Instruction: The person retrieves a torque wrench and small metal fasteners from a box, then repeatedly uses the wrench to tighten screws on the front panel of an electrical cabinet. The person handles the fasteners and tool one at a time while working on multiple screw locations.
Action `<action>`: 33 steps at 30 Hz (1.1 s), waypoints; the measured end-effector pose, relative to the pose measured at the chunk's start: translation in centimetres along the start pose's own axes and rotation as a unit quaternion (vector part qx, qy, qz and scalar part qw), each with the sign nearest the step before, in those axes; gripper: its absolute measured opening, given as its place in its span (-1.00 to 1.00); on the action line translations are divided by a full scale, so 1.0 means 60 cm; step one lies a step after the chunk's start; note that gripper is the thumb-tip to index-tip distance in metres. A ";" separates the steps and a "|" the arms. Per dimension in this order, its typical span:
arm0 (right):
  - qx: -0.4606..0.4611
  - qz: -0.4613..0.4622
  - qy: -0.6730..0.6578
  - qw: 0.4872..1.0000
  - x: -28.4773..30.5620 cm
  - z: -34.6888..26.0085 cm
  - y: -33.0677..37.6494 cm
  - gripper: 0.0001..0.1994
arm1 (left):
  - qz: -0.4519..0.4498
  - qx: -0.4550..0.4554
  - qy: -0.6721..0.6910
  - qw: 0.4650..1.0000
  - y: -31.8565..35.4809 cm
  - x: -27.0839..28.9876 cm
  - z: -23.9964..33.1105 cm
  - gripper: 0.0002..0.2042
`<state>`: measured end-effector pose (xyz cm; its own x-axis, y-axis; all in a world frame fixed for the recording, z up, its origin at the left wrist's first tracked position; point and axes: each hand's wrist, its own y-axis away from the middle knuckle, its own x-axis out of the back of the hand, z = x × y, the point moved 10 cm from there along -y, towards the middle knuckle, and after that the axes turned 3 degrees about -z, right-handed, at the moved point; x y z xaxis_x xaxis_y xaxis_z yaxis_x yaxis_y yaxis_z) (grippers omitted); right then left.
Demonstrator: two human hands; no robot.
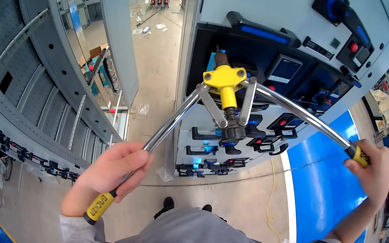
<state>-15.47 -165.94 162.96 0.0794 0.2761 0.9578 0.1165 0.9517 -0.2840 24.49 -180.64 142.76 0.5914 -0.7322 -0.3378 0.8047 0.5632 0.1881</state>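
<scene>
Though small, dark lettering (99,205) on yellow grip (95,211) below left hand (117,166).

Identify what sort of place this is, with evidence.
Probably a workshop assembling electrical cabinets: a large cabinet with rows of handles, an open metal frame on the left, and a lever tool in use.

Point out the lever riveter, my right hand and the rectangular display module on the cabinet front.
Lever riveter (224,78): head view, on its yellow body.
Right hand (373,169): head view, on the middle of the hand.
Display module (285,69): head view, on its front face.
</scene>
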 end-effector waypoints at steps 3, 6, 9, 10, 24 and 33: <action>-0.003 0.031 0.008 0.999 -0.013 0.022 0.027 -0.31 | 0.014 0.008 -0.055 0.998 0.012 -0.021 -0.013 -0.67; 0.001 0.050 0.011 0.999 -0.006 0.043 0.069 -0.32 | 0.004 0.007 -0.061 0.998 0.027 -0.042 -0.020 -0.68; -0.001 0.069 -0.012 0.998 -0.004 0.058 0.097 -0.34 | -0.003 -0.010 -0.053 0.999 0.020 -0.062 -0.010 -0.70; -0.005 0.075 -0.020 0.997 -0.005 0.065 0.108 -0.34 | -0.004 -0.011 -0.052 0.999 0.014 -0.069 -0.009 -0.70; -0.115 0.128 0.047 0.984 -0.051 0.270 0.223 -0.42 | -0.087 0.042 -0.099 0.990 -0.213 -0.224 -0.041 -0.73; -0.129 0.213 0.118 0.961 -0.009 0.342 0.230 -0.48 | -0.096 0.011 -0.152 0.984 -0.281 -0.305 0.001 -0.70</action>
<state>-34.20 -150.19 159.39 0.3924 0.5667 0.7245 0.2625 0.6859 -0.6787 0.11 -176.76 145.81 0.4132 -0.9073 -0.0775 0.9023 0.3964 0.1694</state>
